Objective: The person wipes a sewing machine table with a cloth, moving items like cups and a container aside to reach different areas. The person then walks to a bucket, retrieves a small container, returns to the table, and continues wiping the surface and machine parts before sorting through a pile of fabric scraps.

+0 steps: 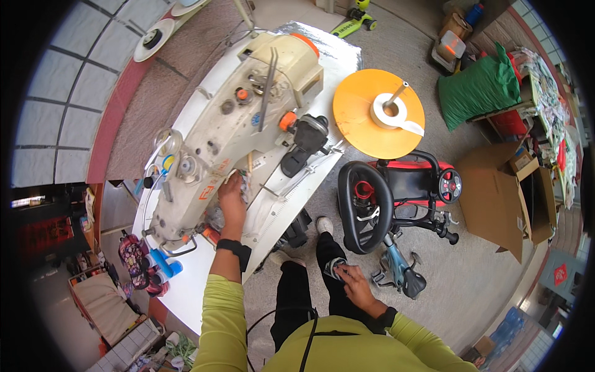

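Note:
An industrial sewing machine (200, 153) stands on a white table (181, 297). My left hand (232, 195) reaches under its arm, touching a small crumpled bundle (243, 182), maybe fabric; whether the fingers grip it is hidden. My right hand (355, 283) rests over my thigh, its fingers on a small grey-and-white piece (333, 269), perhaps cloth. An orange disc (353, 111) on a spindle carries a roll of white tape (383, 122) beyond the table's right edge. Beside the machine, a black motor-like unit (304, 142) is mounted.
A child's ride-on toy (418, 179) and a small bicycle (395, 269) stand right of my legs. Farther right are an open cardboard box (492, 195) and a green sack (479, 90). Blue thread spools or cups (162, 267) sit at the table's left edge.

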Motion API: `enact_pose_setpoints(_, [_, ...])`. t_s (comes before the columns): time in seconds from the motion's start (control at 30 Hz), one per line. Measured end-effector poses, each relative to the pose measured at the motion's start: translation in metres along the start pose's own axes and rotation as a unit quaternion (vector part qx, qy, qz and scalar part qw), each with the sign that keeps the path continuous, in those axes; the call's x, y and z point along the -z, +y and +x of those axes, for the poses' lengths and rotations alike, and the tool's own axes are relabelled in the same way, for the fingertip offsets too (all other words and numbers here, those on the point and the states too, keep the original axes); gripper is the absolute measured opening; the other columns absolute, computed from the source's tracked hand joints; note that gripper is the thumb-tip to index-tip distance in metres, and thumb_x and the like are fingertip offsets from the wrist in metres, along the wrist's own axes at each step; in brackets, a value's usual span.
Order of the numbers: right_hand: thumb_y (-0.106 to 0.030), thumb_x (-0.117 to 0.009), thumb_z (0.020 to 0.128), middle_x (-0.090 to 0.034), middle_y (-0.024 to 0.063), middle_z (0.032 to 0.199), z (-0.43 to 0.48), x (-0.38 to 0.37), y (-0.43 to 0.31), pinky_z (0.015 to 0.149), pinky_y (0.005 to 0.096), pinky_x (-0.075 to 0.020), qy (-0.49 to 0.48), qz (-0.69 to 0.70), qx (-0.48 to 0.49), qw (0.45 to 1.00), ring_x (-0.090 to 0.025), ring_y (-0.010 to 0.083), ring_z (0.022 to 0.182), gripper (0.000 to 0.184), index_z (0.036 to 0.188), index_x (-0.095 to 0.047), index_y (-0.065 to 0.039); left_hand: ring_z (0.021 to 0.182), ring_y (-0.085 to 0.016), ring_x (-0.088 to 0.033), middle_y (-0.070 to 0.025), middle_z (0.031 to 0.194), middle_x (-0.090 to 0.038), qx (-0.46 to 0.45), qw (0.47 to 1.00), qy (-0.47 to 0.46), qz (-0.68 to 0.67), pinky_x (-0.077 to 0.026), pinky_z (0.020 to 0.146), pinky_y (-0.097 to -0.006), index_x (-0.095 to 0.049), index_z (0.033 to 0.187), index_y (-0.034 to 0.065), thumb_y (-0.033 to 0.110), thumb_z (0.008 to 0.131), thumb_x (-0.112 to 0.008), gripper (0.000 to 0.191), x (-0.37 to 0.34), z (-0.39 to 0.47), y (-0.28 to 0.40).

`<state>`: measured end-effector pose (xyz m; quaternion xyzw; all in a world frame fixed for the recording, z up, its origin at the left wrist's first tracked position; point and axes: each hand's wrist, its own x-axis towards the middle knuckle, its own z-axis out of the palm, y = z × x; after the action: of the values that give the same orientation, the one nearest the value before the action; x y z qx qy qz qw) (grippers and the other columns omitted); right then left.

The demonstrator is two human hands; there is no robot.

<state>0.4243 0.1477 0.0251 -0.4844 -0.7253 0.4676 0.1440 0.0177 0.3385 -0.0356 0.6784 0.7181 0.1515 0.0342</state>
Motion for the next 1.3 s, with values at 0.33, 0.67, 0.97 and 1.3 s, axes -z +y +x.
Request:
enact_pose_setpoints(0.33, [0.010,-0.057,0.071,-0.054,0.0132,0.130,0.011,0.016,-0.006,0.102,0.0422,-0.0421,-0.020,-0.013,0.031,0.999,-0.050,0.0371,0.116,0.067,0.136,-0.055,-0.008,0.122,-0.038,-0.053,-0.0192,0.131,-0.060,0.099,0.995,-0.013,-0.031,-0.040,0.106,-0.0463,-0.065,0.117,-0.0019,-0.004,0.086,-0.050,0.034,0.006,-0.021,-0.004])
enact_pose_setpoints(0.67, [0.009,-0.057,0.070,-0.054,0.0134,0.130,-0.002,0.021,0.004,0.103,0.0426,-0.0416,-0.037,-0.028,0.011,0.999,-0.050,0.0374,0.116,0.068,0.135,-0.055,-0.008,0.116,-0.037,-0.059,-0.0209,0.119,-0.066,0.029,0.998,0.042,-0.032,-0.044,0.100,-0.0461,-0.066,0.117,0.0003,-0.002,0.084,-0.051,0.037,-0.014,-0.012,-0.007])
enact_pose_setpoints(0.97, [0.009,-0.056,0.071,-0.053,0.0132,0.132,0.033,0.021,-0.026,0.104,0.0424,-0.0405,-0.077,-0.036,0.091,0.992,-0.049,0.0373,0.118,0.067,0.136,-0.053,-0.008,0.124,-0.032,-0.056,-0.0146,0.126,-0.065,0.014,0.972,-0.174,-0.156,-0.037,0.109,-0.0441,-0.069,0.115,0.0025,-0.001,0.080,-0.054,0.038,0.050,-0.065,0.046])
enact_pose_setpoints(1.3, [0.009,-0.060,0.072,-0.052,0.0135,0.132,0.067,0.015,-0.063,0.102,0.0425,-0.0415,-0.133,-0.083,0.156,0.975,-0.048,0.0376,0.116,0.070,0.140,-0.051,-0.008,0.133,-0.036,-0.047,-0.0149,0.139,-0.055,0.084,0.960,0.064,-0.258,-0.035,0.112,-0.0458,-0.061,0.125,-0.0013,-0.014,0.080,-0.049,0.048,0.147,-0.150,0.086])
